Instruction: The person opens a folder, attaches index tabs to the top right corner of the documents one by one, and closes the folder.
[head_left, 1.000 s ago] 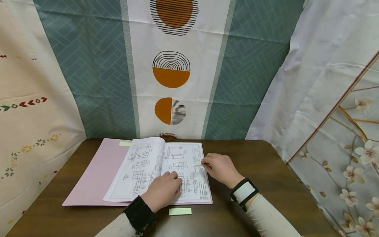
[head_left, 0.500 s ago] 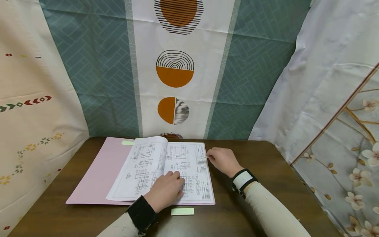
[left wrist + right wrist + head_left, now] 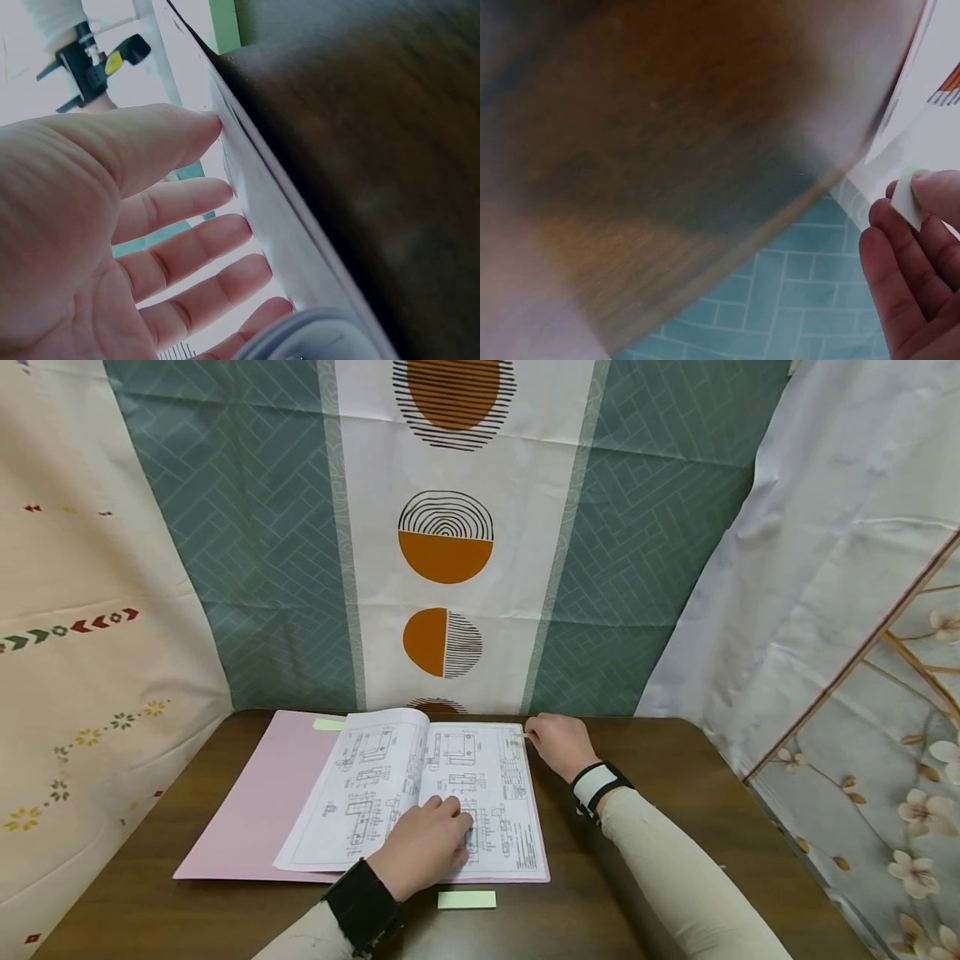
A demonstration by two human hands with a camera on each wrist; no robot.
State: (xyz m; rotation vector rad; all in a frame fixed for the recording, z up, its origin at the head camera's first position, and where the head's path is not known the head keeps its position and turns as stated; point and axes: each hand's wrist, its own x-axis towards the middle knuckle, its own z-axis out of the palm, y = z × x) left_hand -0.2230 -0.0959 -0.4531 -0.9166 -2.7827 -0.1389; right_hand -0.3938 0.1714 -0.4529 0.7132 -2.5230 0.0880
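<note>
Hands: two. Left hand (image 3: 422, 850) lies low centre in the head view, fingers straight and flat on the booklet (image 3: 420, 793). Right hand (image 3: 558, 743) sits at the booklet's upper right corner, its grip pinching a small pale tab (image 3: 908, 198).
Tabs: three pale green ones. One in the right fingers, one (image 3: 467, 899) on the tabletop (image 3: 675, 793) just below the booklet, one (image 3: 328, 724) at the folder's top edge.
Booklet: one, open on a pink folder (image 3: 247, 802), centre of frame.
Hard to see: the pinched tab is tiny in the head view; the wrist views are blurred, so it probably touches the page edge.
</note>
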